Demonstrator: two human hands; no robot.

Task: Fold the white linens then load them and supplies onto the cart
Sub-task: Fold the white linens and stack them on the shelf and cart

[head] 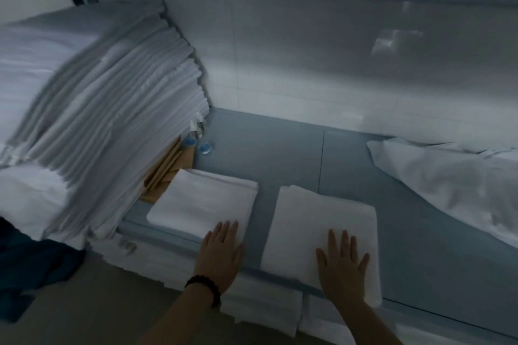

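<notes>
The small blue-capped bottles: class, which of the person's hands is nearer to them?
Left. The left hand rests on the folded towel in front of the bottles; the right hand rests on the other towel, farther right.

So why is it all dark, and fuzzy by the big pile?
In the head view the light is dim and bluish. The stack at left is smeared by blur, the wall shows bright glare patches at right, and the wide lens bends straight lines. The left towel and right towel look sharper.
</notes>
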